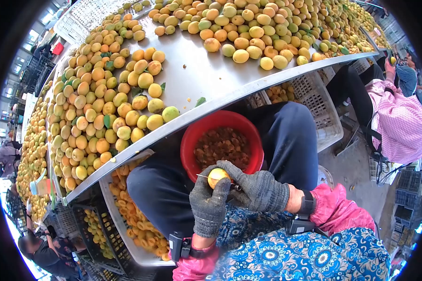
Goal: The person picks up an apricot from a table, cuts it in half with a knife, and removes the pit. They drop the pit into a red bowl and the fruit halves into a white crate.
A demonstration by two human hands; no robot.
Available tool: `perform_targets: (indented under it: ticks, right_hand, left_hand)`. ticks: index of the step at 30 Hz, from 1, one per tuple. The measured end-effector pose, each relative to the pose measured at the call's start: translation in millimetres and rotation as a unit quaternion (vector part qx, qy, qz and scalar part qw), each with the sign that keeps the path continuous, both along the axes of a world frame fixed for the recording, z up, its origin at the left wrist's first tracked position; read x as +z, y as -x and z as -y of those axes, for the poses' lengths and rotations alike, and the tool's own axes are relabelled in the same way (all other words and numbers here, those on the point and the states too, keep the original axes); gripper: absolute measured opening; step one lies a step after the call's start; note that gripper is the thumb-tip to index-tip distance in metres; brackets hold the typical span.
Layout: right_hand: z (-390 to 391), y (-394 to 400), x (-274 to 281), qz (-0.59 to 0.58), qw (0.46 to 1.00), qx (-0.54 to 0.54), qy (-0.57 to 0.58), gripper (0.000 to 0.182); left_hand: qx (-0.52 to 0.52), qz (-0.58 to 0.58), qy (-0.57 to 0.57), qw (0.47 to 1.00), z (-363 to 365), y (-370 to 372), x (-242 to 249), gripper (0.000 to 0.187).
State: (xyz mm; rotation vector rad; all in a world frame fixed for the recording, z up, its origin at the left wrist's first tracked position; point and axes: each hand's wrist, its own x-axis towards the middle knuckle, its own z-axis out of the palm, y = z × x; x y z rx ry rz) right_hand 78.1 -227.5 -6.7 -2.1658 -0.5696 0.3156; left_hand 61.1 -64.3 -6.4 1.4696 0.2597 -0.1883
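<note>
My left hand (207, 206), in a dark grey knit glove, is closed around a yellow-orange apricot (218, 177) above my lap. My right hand (263, 191), gloved the same way, presses against the fruit's right side and grips a thin metal tool (237, 187). A thin metal strip sticks out at the apricot's left; most of the tool is hidden by fruit and fingers, so its exact kind does not show. Just beyond both hands, a red basin (188, 145) between my knees holds a heap of brown apricot pits (222, 147).
A metal table (192, 79) piled with apricots (98, 103) slopes across in front, its raised edge above my knees. Below it stand a white crate of opened apricots (140, 227), a black crate (91, 234) and another white crate (316, 103). Other people sit at both sides.
</note>
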Motion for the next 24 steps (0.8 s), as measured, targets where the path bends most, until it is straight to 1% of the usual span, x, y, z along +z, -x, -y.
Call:
perform_targets:
  ticks: [2, 3, 4, 5, 6, 7, 10, 11, 12, 14, 16, 17, 19, 20, 22, 24]
  right_hand:
    - [3.3, -0.9, 0.2, -0.087, 0.996, 0.017, 0.03, 0.078]
    - [4.1, -1.9, 2.6, -0.109, 0.993, 0.024, 0.029, 0.074]
    - [5.7, -1.6, -2.5, -0.114, 0.993, 0.023, 0.032, 0.074]
    - [7.3, -0.2, -11.7, -0.083, 0.996, 0.036, 0.014, 0.072]
    - [8.1, -0.4, -15.5, -0.051, 0.998, 0.049, -0.004, 0.07]
    - [10.0, -1.1, -16.4, -0.083, 0.995, 0.057, 0.002, 0.068]
    - [12.4, -3.5, -15.2, -0.131, 0.988, 0.075, 0.015, 0.069]
    - [12.2, -4.1, -14.9, -0.143, 0.987, 0.07, -0.009, 0.069]
    - [12.4, -2.6, -19.1, -0.147, 0.987, 0.07, -0.008, 0.069]
    - [12.3, -0.1, -33.0, -0.116, 0.99, 0.066, -0.054, 0.068]
    - [10.9, 2.5, -35.2, -0.106, 0.989, 0.07, -0.07, 0.066]
    - [10.3, 4.3, -33.5, -0.084, 0.993, 0.065, -0.052, 0.066]
    - [8.1, 5.4, -31.4, -0.062, 0.996, 0.062, -0.033, 0.066]
    - [6.8, 6.2, -30.8, -0.045, 0.997, 0.056, -0.028, 0.067]
    - [4.3, 7.1, -29.2, -0.026, 0.998, 0.049, -0.023, 0.068]
    - [1.2, 9.9, -28.7, 0.014, 0.999, 0.025, -0.025, 0.07]
  left_hand:
    - [0.016, 0.028, -0.016, 0.999, 3.2, 3.8, -8.6, 0.041]
    - [0.015, 0.023, -0.013, 1.0, 4.2, 5.0, -12.1, 0.041]
    - [0.003, 0.034, -0.044, 0.998, 3.9, 6.3, -15.7, 0.04]
    - [-0.011, 0.044, -0.076, 0.996, 3.1, 8.1, -19.1, 0.04]
    - [-0.011, 0.038, -0.074, 0.996, 2.9, 9.6, -22.7, 0.04]
    - [-0.018, 0.033, -0.072, 0.997, 2.3, 10.9, -26.2, 0.04]
    - [-0.04, 0.008, -0.09, 0.995, -1.1, 12.2, -29.6, 0.04]
    - [-0.05, 0.02, -0.104, 0.993, -2.8, 12.8, -32.4, 0.04]
    - [-0.059, 0.031, -0.118, 0.991, -3.7, 13.7, -34.9, 0.04]
    - [-0.058, 0.035, -0.11, 0.992, -4.0, 15.9, -38.3, 0.039]
    - [-0.048, -0.003, -0.06, 0.997, -5.0, 19.0, -40.2, 0.04]
    - [-0.049, -0.004, -0.059, 0.997, -4.0, 19.7, -38.9, 0.04]
    - [-0.003, -0.029, 0.043, 0.999, -1.2, 20.8, -34.4, 0.04]
    - [-0.002, -0.03, 0.042, 0.999, -2.1, 22.0, -34.5, 0.04]
    - [0.014, -0.059, 0.152, 0.987, -3.8, 21.6, -33.9, 0.04]
    - [0.002, -0.074, 0.14, 0.987, -8.1, 17.5, -27.6, 0.039]
